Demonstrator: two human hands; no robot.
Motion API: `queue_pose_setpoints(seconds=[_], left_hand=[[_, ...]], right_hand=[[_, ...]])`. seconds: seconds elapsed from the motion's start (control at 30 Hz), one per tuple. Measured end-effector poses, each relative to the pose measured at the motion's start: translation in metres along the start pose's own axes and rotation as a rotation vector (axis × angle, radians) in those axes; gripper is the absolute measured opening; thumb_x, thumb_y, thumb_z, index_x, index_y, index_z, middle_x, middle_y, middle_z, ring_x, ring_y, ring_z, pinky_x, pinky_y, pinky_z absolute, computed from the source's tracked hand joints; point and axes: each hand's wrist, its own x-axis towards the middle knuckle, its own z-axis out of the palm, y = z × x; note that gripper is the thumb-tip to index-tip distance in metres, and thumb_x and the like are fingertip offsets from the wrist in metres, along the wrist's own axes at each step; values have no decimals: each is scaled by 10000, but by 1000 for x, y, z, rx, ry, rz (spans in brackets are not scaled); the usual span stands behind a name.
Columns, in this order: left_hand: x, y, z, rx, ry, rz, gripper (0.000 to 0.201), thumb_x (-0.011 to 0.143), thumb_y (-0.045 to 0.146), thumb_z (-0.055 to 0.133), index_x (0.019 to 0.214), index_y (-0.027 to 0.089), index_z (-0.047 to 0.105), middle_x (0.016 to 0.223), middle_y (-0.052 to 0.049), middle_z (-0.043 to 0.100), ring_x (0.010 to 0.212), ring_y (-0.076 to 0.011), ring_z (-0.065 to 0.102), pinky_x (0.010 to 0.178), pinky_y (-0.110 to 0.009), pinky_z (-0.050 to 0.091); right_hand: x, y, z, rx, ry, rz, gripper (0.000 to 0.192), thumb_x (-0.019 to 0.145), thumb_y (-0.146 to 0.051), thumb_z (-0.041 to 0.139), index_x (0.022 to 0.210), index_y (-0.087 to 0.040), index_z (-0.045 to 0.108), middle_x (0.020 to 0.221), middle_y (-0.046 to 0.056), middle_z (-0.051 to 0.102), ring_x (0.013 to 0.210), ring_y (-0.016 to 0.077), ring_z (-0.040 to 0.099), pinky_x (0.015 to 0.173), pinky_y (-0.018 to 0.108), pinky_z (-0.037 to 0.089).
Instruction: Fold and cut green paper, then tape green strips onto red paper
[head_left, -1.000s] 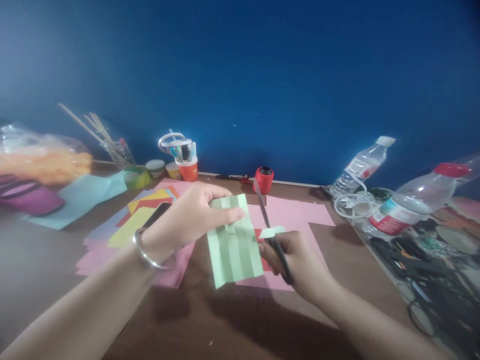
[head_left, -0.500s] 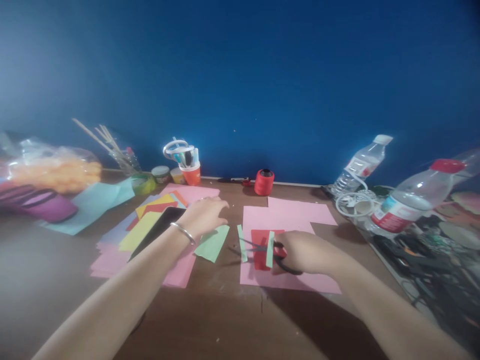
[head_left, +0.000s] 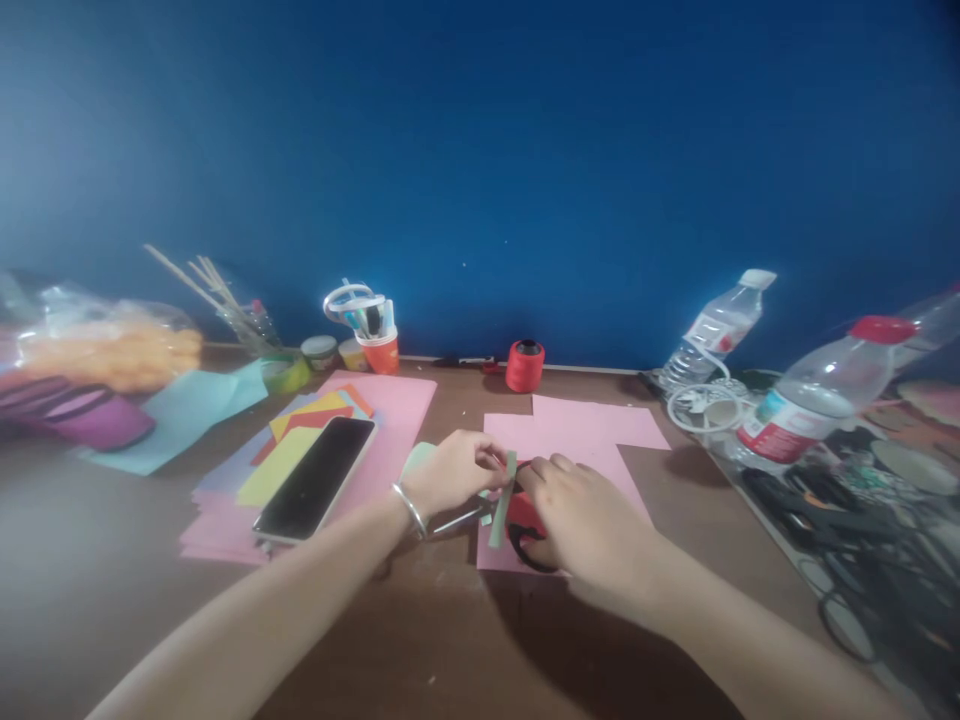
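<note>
My right hand [head_left: 585, 520] is wrapped round the black-handled scissors [head_left: 529, 555], whose blades point left, partly hidden under my left wrist. A narrow light green paper strip [head_left: 501, 520] lies across them, close to the right fingers. My left hand [head_left: 457, 470], with a silver bangle on the wrist, has its fingers pinched together at this strip's upper part. Below those fingers shows a bit of a second green strip [head_left: 486, 518], mostly hidden. A larger green paper [head_left: 418, 456] shows behind the left hand. Under the scissors are red paper [head_left: 529, 512] and pink paper [head_left: 615, 480].
To the left, a phone [head_left: 316, 478] lies on stacked coloured paper [head_left: 217, 505]. At the back stand an orange cup [head_left: 382, 353] and a red thread spool [head_left: 525, 368]. Plastic bottles [head_left: 795, 430] and dark clutter [head_left: 832, 510] fill the right. A purple object [head_left: 101, 418] is at far left.
My left hand has moved right, from over the phone and green paper to the strips by the scissors, and its fingers have closed. My right hand has shifted slightly left with the scissors.
</note>
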Motion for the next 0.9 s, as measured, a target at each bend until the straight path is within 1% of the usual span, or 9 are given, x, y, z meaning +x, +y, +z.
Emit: queue_pose_setpoints(seconds=[0.17, 0.27, 0.33, 0.43, 0.5, 0.57, 0.67, 0.8, 0.9], left_hand=[[3, -4, -4, -15, 169, 46, 123, 696, 278, 571, 753, 171, 590, 684, -8, 635, 594, -129, 581, 528, -227, 434], [4, -2, -9, -25, 231, 79, 98, 692, 252, 579, 751, 175, 564, 674, -1, 617, 630, -130, 582, 550, -222, 444], [5, -1, -15, -31, 280, 91, 117, 707, 236, 566, 805, 179, 538, 680, 4, 607, 626, -124, 584, 560, -223, 452], [11, -6, -29, -36, 363, 66, 156, 787, 237, 462, 928, 169, 472, 690, -7, 586, 558, -111, 582, 536, -234, 470], [16, -12, -39, -12, 406, 37, 195, 847, 234, 341, 993, 150, 440, 786, -63, 602, 646, -124, 616, 574, -243, 485], [18, -19, -49, 42, 386, 16, 247, 858, 248, 326, 1063, 146, 419, 939, -114, 604, 757, -140, 630, 638, -258, 490], [16, -25, -62, 208, 287, -18, 362, 761, 310, 516, 1094, 173, 471, 1057, -119, 585, 872, -199, 606, 739, -320, 463], [8, -29, -67, 460, 84, -46, 492, 487, 276, 741, 954, 202, 607, 997, -87, 626, 950, -293, 559, 828, -383, 389], [6, -34, -62, 579, -6, -65, 552, 404, 226, 771, 934, 208, 622, 1006, -91, 630, 968, -319, 546, 825, -389, 372]], right_hand=[[0, 5, 2, -38, 4, 12, 264, 634, -344, 633, 824, -175, 560, 811, 59, 598, 706, 218, 510, 558, 301, 336], [0, 8, -2, -44, 7, 21, 272, 630, -321, 635, 850, -179, 561, 831, 57, 600, 730, 222, 520, 564, 298, 340], [-1, 14, -8, -30, -15, 42, 284, 633, -315, 632, 877, -184, 570, 849, 61, 604, 763, 228, 530, 583, 298, 350], [-2, 34, -14, -20, -43, 125, 308, 639, -308, 617, 923, -193, 586, 888, 74, 612, 813, 239, 545, 605, 296, 361], [0, 54, -15, -15, -33, 213, 342, 665, -335, 585, 974, -190, 586, 921, 86, 619, 856, 255, 552, 628, 301, 370], [4, 75, -13, -19, -23, 311, 366, 687, -371, 554, 1007, -195, 583, 966, 94, 622, 870, 264, 560, 637, 309, 377], [10, 97, -10, -1, -59, 439, 353, 685, -423, 544, 947, -196, 610, 940, 98, 635, 822, 264, 579, 611, 307, 377], [15, 104, -8, 41, -59, 562, 310, 725, -454, 487, 717, -180, 631, 776, 107, 646, 678, 250, 588, 552, 305, 346], [16, 103, -7, 74, -23, 564, 278, 743, -392, 478, 632, -178, 617, 754, 117, 640, 687, 250, 588, 563, 310, 336]])
